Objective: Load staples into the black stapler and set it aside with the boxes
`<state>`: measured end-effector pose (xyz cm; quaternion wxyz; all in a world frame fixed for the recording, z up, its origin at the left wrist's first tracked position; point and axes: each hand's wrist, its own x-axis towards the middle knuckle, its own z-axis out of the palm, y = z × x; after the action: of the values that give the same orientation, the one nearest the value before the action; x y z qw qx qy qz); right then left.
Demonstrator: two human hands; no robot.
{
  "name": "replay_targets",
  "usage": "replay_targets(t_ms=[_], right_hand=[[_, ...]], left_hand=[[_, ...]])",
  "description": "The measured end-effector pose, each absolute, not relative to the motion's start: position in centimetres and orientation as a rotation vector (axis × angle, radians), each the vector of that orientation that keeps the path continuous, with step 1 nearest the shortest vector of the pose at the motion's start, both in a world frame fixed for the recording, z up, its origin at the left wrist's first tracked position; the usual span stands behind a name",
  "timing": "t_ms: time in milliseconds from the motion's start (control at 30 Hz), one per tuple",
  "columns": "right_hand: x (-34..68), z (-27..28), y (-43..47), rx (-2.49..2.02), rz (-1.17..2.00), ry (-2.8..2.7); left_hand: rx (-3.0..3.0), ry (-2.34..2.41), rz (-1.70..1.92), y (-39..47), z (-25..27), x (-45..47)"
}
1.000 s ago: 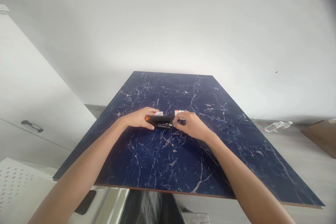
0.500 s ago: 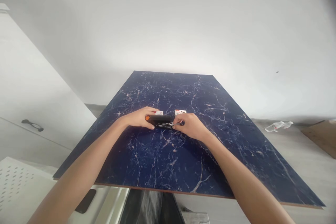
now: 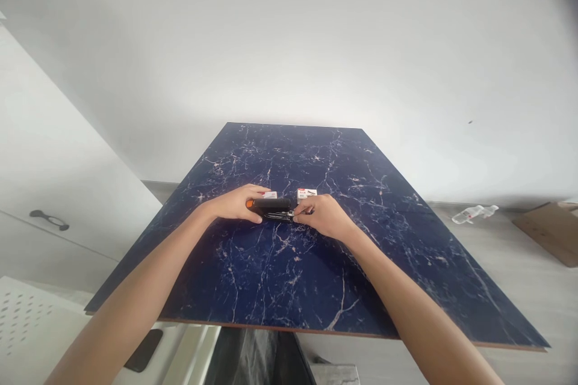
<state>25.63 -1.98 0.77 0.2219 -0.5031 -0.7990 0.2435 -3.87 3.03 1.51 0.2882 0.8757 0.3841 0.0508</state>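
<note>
A black stapler (image 3: 274, 204) with an orange rear end lies sideways on the blue marbled table (image 3: 289, 283). My left hand (image 3: 235, 203) is wrapped round its orange end, thumb on the near side. My right hand (image 3: 324, 215) has thumb and fingers pinched at the stapler's right end, against a thin metal part in its opened lower section. Whether a loose piece is between those fingertips is too small to tell. Just behind the stapler sit two small white boxes with red print, the left box (image 3: 271, 195) partly covered by my left fingers and the right box (image 3: 307, 194) beyond my right hand.
A white wall (image 3: 289, 42) rises behind the table. White furniture with a dark handle (image 3: 49, 220) stands at left. A clear plastic bottle (image 3: 472, 214) and a brown cardboard piece (image 3: 548, 231) lie on the floor at right. A dark phone-like object (image 3: 144, 351) is below the near edge.
The view has shifted slightly. My right fingertips have closed in on the stapler's end, and less of the metal between them shows. My left hand keeps its hold.
</note>
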Motion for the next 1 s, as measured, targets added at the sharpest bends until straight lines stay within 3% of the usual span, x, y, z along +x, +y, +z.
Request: replay_targets(t_ms=[133,300,500,1000], right_hand=[[26.4,1.8,-2.0,-1.329,0.587,-2.149],[29.2,2.7,-0.7,-1.720,0.273,-2.025],[29.2,2.4,-1.1,-1.529,0.749,-2.627],[22.2,0.8,-3.9,-1.611,0.274,-2.562]], left_hand=[[2.334,1.050,0.109,2.9,1.8,-4.0],[2.316,1.135,0.119,2.6,3.4,-4.8],[2.200,1.283,0.050,2.2,4.7,-4.9],[2.119,1.223,0.168,2.3,4.5,-4.4]])
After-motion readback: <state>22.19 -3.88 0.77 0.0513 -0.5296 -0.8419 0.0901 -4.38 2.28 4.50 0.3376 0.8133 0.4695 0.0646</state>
